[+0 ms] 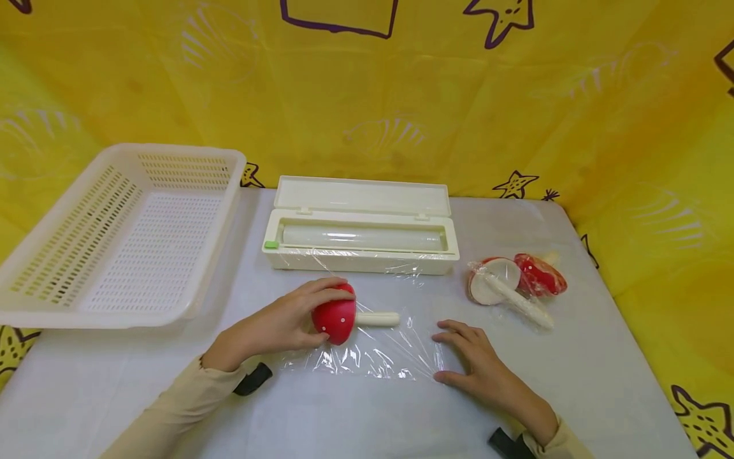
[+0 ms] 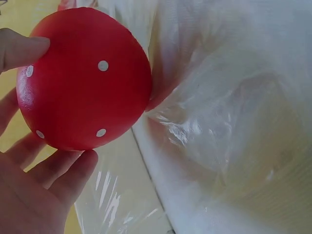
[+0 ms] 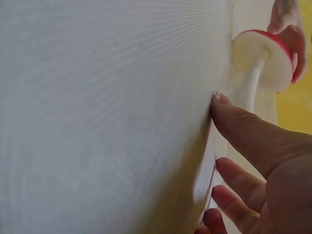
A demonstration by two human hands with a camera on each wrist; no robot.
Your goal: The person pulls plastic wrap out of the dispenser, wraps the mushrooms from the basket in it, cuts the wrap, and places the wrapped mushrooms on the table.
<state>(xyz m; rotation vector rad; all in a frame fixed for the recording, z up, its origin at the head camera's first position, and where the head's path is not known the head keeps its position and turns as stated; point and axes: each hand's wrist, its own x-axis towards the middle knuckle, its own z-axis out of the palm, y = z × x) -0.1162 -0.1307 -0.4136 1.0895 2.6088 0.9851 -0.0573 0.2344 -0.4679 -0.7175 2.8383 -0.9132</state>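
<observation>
A toy mushroom (image 1: 336, 317) with a red, white-dotted cap and a cream stem lies sideways over a sheet of clear cling film (image 1: 378, 357), its stem pointing right. My left hand (image 1: 289, 317) holds the cap between thumb and fingers; the left wrist view shows the cap's round top (image 2: 85, 80) in that grasp. At the film's right edge, my right hand (image 1: 478, 363) touches down with thumb and fingers spread apart. In the right wrist view, a bit of film shows by the thumb tip (image 3: 222, 100). Behind, a cream film dispenser (image 1: 361, 262) stands with its lid raised.
A white slotted basket (image 1: 215, 255) stands at the left. At the right lie film-wrapped toy mushrooms (image 1: 504, 284). The film roll (image 1: 361, 238) sits inside the dispenser. A yellow patterned cloth (image 1: 367, 95) hangs along the back and right of the white-covered table (image 1: 321, 421).
</observation>
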